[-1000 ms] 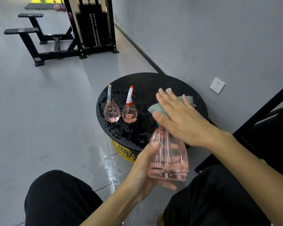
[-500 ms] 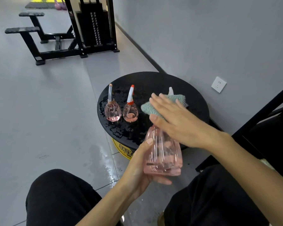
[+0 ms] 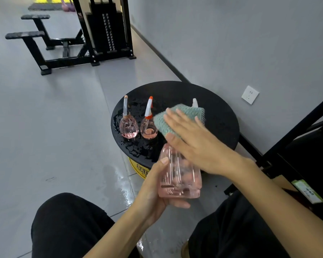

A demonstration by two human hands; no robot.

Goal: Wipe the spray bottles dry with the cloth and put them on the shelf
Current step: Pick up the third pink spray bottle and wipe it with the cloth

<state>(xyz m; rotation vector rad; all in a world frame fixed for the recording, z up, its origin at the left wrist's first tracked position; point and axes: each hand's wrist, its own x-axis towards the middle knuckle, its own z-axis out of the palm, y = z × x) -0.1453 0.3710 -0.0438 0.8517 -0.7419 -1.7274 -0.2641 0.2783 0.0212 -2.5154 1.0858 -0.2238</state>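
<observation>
My left hand [image 3: 153, 189] grips a large pink see-through spray bottle [image 3: 179, 175] by its lower body, held between my knees. My right hand [image 3: 196, 144], fingers straight, presses a green cloth [image 3: 177, 118] flat against the bottle's upper part; only the white nozzle tip shows above the cloth. Two small pink spray bottles stand side by side on the round black stool top [image 3: 218, 112]: one with a clear nozzle [image 3: 128, 125] and one with a white and orange nozzle [image 3: 148, 125].
Water drops cover the left part of the stool top, and a wet patch lies on the grey floor below it. A black shelf frame [image 3: 295, 135] stands at the right, by the grey wall. A black weight machine [image 3: 104, 28] stands far back.
My right hand has slid the cloth up and away along the bottle's top, showing the white nozzle tip. My left hand has brought the bottle slightly closer to me.
</observation>
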